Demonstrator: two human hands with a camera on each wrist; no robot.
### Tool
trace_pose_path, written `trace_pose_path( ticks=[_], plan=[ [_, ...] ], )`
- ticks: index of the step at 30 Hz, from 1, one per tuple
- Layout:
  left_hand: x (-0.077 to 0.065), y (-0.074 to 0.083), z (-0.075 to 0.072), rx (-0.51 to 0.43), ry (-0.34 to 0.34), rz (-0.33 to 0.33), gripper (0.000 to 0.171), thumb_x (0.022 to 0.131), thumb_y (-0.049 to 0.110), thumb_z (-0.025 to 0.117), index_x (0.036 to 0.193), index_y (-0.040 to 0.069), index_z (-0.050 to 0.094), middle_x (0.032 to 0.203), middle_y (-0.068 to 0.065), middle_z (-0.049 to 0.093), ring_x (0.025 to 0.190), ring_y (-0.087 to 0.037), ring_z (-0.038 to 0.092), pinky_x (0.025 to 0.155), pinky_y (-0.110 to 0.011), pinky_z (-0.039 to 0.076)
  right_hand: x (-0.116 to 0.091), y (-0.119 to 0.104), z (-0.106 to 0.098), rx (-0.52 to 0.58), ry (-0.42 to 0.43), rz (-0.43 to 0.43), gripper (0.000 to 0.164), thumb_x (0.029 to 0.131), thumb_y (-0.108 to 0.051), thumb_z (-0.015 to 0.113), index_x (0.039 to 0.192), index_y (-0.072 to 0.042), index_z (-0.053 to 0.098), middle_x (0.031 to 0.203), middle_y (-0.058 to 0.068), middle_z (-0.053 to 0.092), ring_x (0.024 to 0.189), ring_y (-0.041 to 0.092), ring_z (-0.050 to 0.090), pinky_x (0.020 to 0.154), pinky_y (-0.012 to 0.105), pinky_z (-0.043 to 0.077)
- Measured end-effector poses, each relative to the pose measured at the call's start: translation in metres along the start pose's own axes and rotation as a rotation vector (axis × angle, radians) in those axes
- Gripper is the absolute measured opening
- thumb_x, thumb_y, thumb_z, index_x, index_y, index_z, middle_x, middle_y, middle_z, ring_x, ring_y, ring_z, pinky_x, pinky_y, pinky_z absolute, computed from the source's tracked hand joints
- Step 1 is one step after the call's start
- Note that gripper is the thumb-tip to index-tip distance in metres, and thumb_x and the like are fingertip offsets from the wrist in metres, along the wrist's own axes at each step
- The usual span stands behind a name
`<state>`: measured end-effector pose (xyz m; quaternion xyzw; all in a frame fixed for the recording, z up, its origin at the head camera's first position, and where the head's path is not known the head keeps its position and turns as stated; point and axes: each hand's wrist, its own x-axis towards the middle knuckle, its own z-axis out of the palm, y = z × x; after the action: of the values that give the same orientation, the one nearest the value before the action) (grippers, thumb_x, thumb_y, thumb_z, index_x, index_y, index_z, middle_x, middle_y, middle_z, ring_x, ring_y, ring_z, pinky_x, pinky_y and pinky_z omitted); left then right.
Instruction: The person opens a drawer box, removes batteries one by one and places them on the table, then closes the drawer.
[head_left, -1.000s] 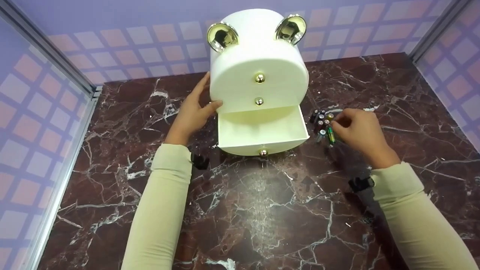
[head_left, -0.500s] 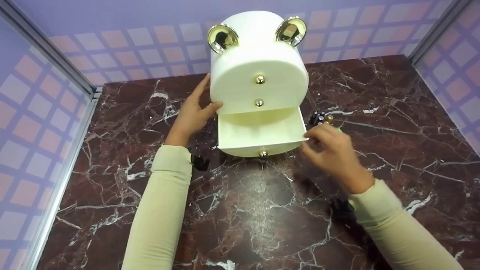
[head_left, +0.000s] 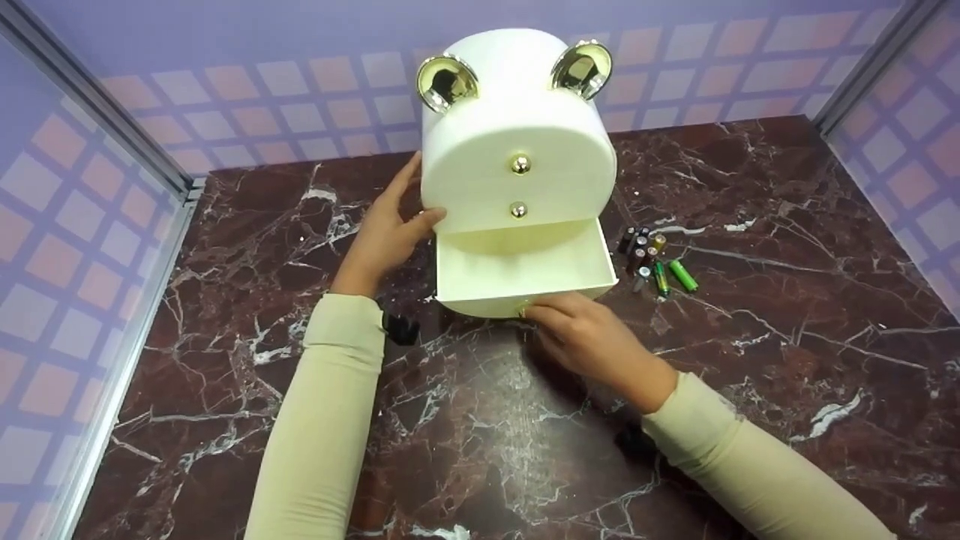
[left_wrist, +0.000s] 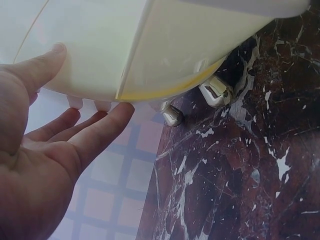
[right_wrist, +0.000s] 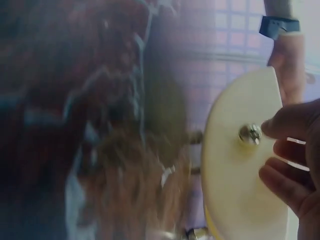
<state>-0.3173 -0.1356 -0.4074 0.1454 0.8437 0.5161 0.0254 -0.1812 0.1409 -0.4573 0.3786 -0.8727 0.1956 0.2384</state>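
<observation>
A white rounded organizer (head_left: 517,97) with gold-rimmed round ears stands in the head view, its bottom drawer (head_left: 525,262) pulled out with nothing visible inside. My left hand (head_left: 381,236) rests on the organizer's left side, thumb on its front edge. In the left wrist view the fingers of that left hand (left_wrist: 55,130) are extended against the white shell. At the drawer front, my right hand (head_left: 589,337) has its fingertips at the gold knob. The right wrist view shows the thumb of the right hand (right_wrist: 295,155) at the edge of the knob (right_wrist: 250,134), the other fingers apart from it.
Several small batteries (head_left: 641,251) stand or lie in a cluster right of the organizer, with a light green battery (head_left: 683,276) lying beside them. The brown marbled tabletop (head_left: 480,465) ends at tiled-pattern walls at the back and sides. Short metallic feet (left_wrist: 216,91) support the organizer.
My right hand has moved left from beside the batteries, past the drawer's right corner, to the drawer knob. The light green battery is now uncovered. The left hand stays put.
</observation>
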Motion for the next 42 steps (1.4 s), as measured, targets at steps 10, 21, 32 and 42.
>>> trace_pose_path(
  ticks=[10, 21, 32, 42],
  plan=[
    [-0.001, 0.001, -0.002, 0.049, 0.012, 0.017, 0.084, 0.086, 0.036, 0.072, 0.155, 0.033, 0.022, 0.154, -0.003, 0.04, 0.144, -0.027, 0.031, 0.119, -0.047, 0.028, 0.008, -0.004, 0.016, -0.102, 0.017, 0.007, 0.024, 0.082, -0.004, 0.071, 0.106, -0.001, 0.071, 0.104, 0.01, 0.067, 0.095, 0.025, 0.064, 0.086, 0.033, 0.057],
    [-0.001, 0.0, -0.003, 0.07, 0.017, 0.017, 0.084, 0.085, 0.038, 0.072, 0.153, 0.036, 0.023, 0.153, -0.001, 0.041, 0.146, -0.023, 0.029, 0.123, -0.047, 0.015, 0.03, 0.008, 0.027, -0.203, 0.003, 0.031, 0.016, 0.086, 0.004, 0.061, 0.099, 0.003, 0.07, 0.096, 0.011, 0.066, 0.084, 0.023, 0.06, 0.075, 0.028, 0.057],
    [-0.003, -0.002, -0.002, 0.091, 0.026, 0.022, 0.085, 0.085, 0.044, 0.071, 0.154, 0.034, 0.023, 0.153, 0.001, 0.041, 0.146, -0.022, 0.029, 0.123, -0.048, 0.015, 0.05, 0.027, 0.043, -0.151, 0.051, 0.112, 0.019, 0.09, 0.005, 0.051, 0.092, 0.003, 0.07, 0.092, 0.012, 0.064, 0.082, 0.027, 0.059, 0.076, 0.033, 0.055],
    [-0.002, -0.003, 0.0, 0.09, 0.035, 0.034, 0.083, 0.085, 0.043, 0.071, 0.154, 0.034, 0.023, 0.153, 0.004, 0.041, 0.144, -0.017, 0.032, 0.124, -0.044, 0.016, 0.063, 0.042, 0.049, -0.13, 0.082, 0.139, 0.018, 0.088, 0.007, 0.051, 0.088, 0.004, 0.069, 0.092, 0.014, 0.065, 0.08, 0.031, 0.059, 0.075, 0.038, 0.053]
  ],
)
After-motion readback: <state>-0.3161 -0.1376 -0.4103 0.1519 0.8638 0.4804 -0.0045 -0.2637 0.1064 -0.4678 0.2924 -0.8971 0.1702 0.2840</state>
